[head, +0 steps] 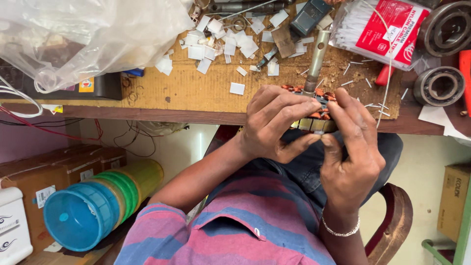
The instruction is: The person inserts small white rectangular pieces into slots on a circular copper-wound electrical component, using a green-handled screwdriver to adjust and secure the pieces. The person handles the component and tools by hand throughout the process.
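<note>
Left hand point(274, 125): I watched it curl round the rotor point(316, 110) from the left; fingers point(289, 105) bent over the top, thumb pressed up from below; it had the rotor gripped, fingers nearly closed on it.
Right hand point(351, 152): I saw it come in from the right side; fingers point(351, 118) laid over the rotor's copper end, thumb tucked under; closed on the same part, not spread at all.
Rotor: it sat between both hands, right at the front edge of the bench point(196, 91); copper windings showed orange at the top; a ring of metal segments peeked out below; much of it was hidden by fingers.
Shaft point(316, 59): a grey metal tube stood out of the rotor, pointing away over the bench; tilted a little to the right.
Bench: brown board, scuffed; white paper squares point(223, 41) lay scattered over it, thickest behind the hands; one square point(237, 88) lay alone just left of the left hand.
Right of the hands: a pack of white ties point(380, 29) with a red label; two bearings point(439, 86) beyond it, near the bench's right end; small white slivers strewn between.
Left of the bench: a clear plastic bag point(88, 34) bulged over the corner.
Below: stacked tubs point(98, 206), blue in front, green and yellow behind, lying on their side; cartons point(64, 169) beside them.
Wrist: a silver bracelet point(341, 229) ringed the right one.
</note>
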